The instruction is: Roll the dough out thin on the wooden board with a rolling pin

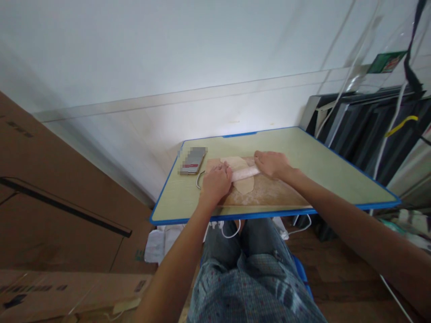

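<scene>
A pale rolling pin (245, 173) lies across a flattened sheet of dough (244, 185), which shows both beyond and in front of it. My left hand (217, 181) is closed over the pin's left end. At the other end, my right hand (272, 164) grips the pin, fingers curled toward the wall. Beneath the dough is a wooden board (266, 193) dusted with flour, with a metal loop handle (198, 180) at its left side. The pin's two ends are hidden under my hands.
The board rests on a light green table (336, 175) with a blue rim. A phone (193, 160) lies at its far left. A white wall (202, 107) stands behind, cardboard boxes (67, 188) at left. Dark flat panels (380, 121) and hanging cables are at right.
</scene>
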Available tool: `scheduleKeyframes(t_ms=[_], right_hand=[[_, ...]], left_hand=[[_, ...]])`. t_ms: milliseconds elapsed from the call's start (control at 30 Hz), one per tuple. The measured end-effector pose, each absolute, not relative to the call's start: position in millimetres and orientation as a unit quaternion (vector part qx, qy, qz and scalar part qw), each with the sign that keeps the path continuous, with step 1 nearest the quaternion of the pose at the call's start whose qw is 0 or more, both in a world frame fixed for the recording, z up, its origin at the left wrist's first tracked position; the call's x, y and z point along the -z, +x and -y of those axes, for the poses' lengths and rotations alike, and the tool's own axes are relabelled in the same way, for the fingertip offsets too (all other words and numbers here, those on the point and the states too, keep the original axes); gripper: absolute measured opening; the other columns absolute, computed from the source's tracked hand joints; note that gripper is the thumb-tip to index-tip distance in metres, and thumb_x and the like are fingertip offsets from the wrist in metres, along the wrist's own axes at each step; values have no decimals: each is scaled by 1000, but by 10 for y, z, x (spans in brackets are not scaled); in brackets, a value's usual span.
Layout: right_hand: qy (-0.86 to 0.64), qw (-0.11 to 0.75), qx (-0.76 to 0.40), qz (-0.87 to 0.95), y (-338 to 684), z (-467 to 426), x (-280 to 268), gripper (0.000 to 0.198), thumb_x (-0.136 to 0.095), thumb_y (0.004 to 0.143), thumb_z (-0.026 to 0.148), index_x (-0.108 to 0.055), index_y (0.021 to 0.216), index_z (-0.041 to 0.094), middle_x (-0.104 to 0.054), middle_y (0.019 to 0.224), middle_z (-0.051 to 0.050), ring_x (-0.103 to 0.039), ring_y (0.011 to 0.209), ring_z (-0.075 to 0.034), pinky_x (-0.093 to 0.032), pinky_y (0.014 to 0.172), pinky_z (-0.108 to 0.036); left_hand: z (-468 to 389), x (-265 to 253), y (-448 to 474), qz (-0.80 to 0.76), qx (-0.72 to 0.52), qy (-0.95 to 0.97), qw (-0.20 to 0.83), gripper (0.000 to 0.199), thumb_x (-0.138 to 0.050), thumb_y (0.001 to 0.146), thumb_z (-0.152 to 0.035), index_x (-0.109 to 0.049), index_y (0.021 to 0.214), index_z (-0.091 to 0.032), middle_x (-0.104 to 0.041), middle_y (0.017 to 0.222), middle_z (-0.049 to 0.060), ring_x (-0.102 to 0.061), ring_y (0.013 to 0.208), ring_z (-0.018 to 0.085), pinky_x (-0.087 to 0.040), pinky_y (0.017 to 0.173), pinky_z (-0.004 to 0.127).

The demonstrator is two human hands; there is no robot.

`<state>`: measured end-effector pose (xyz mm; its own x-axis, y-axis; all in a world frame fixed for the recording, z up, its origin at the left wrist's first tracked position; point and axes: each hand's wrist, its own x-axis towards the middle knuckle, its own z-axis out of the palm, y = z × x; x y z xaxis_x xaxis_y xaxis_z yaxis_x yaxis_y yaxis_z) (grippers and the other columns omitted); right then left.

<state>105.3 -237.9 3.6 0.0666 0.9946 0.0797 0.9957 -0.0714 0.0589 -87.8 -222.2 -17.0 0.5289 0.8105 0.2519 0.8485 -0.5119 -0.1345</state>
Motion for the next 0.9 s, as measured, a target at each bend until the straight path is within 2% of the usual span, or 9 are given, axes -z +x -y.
scheduleKeyframes(t_ms=[133, 300, 433, 567, 767, 900], right_hand=[[-704, 32, 65, 707, 1092, 2333, 65, 44, -24, 95, 30, -54, 123, 14, -57, 128, -15, -51, 118, -25, -40, 89, -37], [-704, 47, 45, 707, 1102, 2477, 171, 52, -15, 97, 32, -57, 122, 16, -58, 130, -11, -55, 116, -22, -39, 94, -37], [-710, 74, 64, 697, 1054, 2673, 215, 53, -16, 98, 32, -59, 122, 14, -59, 129, -12, -55, 115, -25, -40, 94, -39], [-712, 103, 96, 688, 978, 2836, 223, 52, -19, 98, 32, -62, 117, 13, -61, 125, -14, -53, 118, -27, -38, 96, -41], [-701, 122, 99, 695, 923, 3057, 212, 45, -25, 97, 31, -63, 115, 14, -64, 121, -10, -59, 109, -25, -37, 98, -39], [-694, 126, 112, 700, 909, 3181, 253, 45, -27, 97, 30, -60, 121, 11, -61, 125, -11, -55, 114, -26, -34, 101, -38]], left_hand=[[2232, 174, -871, 478, 83, -866, 121, 46, -19, 98, -26, -48, 130, -11, -61, 121, 15, -58, 112, 23, -48, 87, 35], [2297, 148, -835, 506, 111, -847, 117, 48, -21, 97, -31, -53, 127, -11, -68, 103, 16, -65, 96, 27, -49, 76, 36], [2391, 121, -806, 510, 123, -840, 141, 49, -23, 97, -34, -58, 121, -11, -69, 95, 15, -65, 93, 28, -46, 81, 40], [2484, 161, -822, 505, 134, -839, 150, 49, -24, 97, -36, -57, 123, -11, -68, 102, 14, -61, 100, 28, -40, 92, 42], [2639, 255, -855, 499, 156, -838, 155, 50, -29, 96, -39, -52, 126, -7, -62, 117, 15, -54, 111, 28, -34, 101, 41], [2740, 271, -864, 507, 144, -837, 147, 54, -29, 95, -41, -48, 131, -4, -55, 130, 18, -49, 121, 29, -28, 108, 41]])
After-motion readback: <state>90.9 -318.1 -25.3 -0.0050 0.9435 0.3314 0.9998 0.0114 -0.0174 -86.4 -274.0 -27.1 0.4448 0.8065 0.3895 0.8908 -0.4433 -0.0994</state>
